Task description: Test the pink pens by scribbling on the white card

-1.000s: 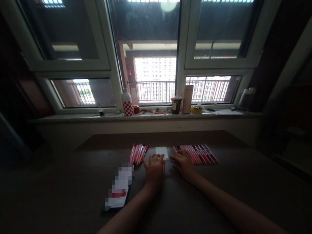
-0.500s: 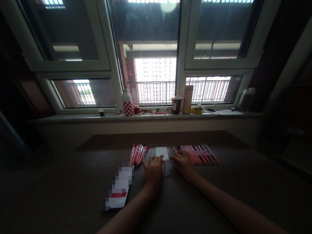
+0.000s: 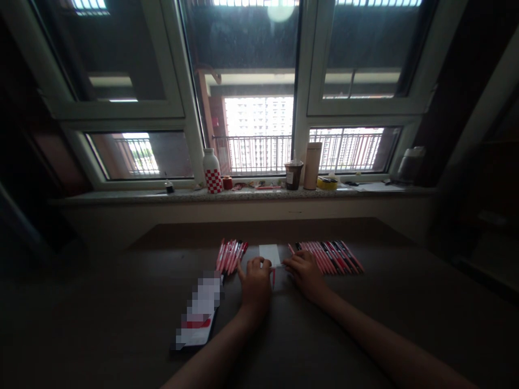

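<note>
My left hand is at the middle of the table with its fingers curled by the lower edge of a small white paper pad. Opposite it, my right hand has its fingertips pinched together. A thin pale stick spans the gap between the fingertips of both hands; its ends are hidden. Just below, a short red stick-like piece shows beside my left fingers. Pink, red and black pens lie in a left group and a wider right row, close to my right hand.
A phone-like flat object, partly pixelated, lies left of my left forearm on the dark table. Along the windowsill stand a checked bottle, a drink cup, a beige flask and a yellow tape roll.
The pale stick between my fingertips shows more clearly now. Both hands have hardly moved, and the pens lie as before.
</note>
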{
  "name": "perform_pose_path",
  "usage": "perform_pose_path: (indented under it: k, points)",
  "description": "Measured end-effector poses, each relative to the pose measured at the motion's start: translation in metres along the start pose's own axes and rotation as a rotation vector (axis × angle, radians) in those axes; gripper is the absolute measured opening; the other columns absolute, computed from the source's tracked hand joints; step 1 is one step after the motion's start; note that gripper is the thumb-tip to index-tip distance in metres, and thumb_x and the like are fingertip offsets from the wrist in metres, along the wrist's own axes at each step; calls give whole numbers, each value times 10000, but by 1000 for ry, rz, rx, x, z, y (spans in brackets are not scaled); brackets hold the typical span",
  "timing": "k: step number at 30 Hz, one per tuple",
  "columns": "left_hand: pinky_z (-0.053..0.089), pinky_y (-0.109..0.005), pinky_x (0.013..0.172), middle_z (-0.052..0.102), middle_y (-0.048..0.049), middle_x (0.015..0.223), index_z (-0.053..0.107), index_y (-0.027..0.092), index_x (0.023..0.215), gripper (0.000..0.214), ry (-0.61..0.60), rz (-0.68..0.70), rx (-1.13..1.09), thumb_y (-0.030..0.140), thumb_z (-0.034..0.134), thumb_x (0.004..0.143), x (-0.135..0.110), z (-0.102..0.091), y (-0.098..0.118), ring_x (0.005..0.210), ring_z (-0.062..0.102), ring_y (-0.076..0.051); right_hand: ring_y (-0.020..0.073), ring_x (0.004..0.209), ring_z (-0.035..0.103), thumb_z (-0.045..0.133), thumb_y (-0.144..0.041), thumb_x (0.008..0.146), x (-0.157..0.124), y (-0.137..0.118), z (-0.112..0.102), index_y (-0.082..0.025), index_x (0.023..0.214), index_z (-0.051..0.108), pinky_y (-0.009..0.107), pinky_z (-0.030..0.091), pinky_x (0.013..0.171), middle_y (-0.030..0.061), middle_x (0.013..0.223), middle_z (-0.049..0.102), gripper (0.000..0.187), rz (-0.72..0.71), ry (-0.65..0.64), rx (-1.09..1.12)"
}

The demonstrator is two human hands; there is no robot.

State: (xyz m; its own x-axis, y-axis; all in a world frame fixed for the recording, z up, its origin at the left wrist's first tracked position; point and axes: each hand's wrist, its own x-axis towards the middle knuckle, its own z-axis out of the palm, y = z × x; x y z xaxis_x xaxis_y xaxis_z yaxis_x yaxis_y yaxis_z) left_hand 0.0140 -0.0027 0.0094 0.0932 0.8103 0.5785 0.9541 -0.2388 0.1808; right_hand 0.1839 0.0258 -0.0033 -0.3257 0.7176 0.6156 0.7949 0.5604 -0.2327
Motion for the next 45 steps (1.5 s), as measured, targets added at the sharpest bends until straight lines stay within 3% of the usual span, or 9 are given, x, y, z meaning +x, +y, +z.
perform_pose_path:
  k: [7, 13, 19, 32, 38, 45]
  points:
    - [195, -549, 1061, 593, -58, 1067, 624, 234, 955, 280, -13, -26, 19, 249, 348, 912, 0, -1, 2, 1041, 492, -217, 254, 1033, 466, 550, -224, 881, 0, -1, -1, -260, 1023, 667, 398, 323, 912, 42, 920, 679, 188, 4, 2, 19]
    - [174, -551, 1080, 584, -61, 1100, 584, 257, 1092, 273, 16, -8, -8, 310, 391, 906, 0, 0, 2, 1074, 492, -222, 264, 1026, 463, 545, -212, 882, -1, 0, 0, -256, 1025, 665, 410, 325, 909, 43, 914, 676, 192, 9, 14, 60]
    - [178, -548, 1085, 588, -51, 1081, 596, 243, 991, 204, 11, 11, 7, 254, 419, 890, 0, 0, 2, 1071, 499, -216, 256, 1023, 462, 555, -212, 877, -1, 0, 1, -256, 1022, 667, 405, 320, 916, 40, 921, 676, 188, 11, 15, 57]
    - [217, -569, 1055, 601, -48, 1078, 624, 238, 962, 256, 11, -9, 41, 265, 374, 914, 0, 3, 0, 1048, 509, -216, 251, 1039, 447, 568, -197, 870, -1, -1, 0, -254, 1034, 666, 388, 297, 932, 30, 925, 675, 199, 18, -9, 53]
    - [207, -566, 1063, 590, -64, 1108, 593, 255, 1082, 266, 46, 12, 24, 337, 415, 903, 0, 6, -1, 1076, 502, -227, 251, 1033, 452, 556, -192, 875, 0, 1, 0, -258, 1035, 669, 392, 305, 929, 36, 913, 676, 207, 20, 4, 58]
    - [193, -565, 1072, 601, -40, 1068, 599, 264, 1034, 225, 1, 43, 16, 230, 430, 888, -1, 4, 0, 1076, 498, -216, 256, 1040, 449, 566, -214, 875, 0, 0, 0, -259, 1038, 670, 396, 312, 923, 39, 917, 675, 199, 29, -12, 49]
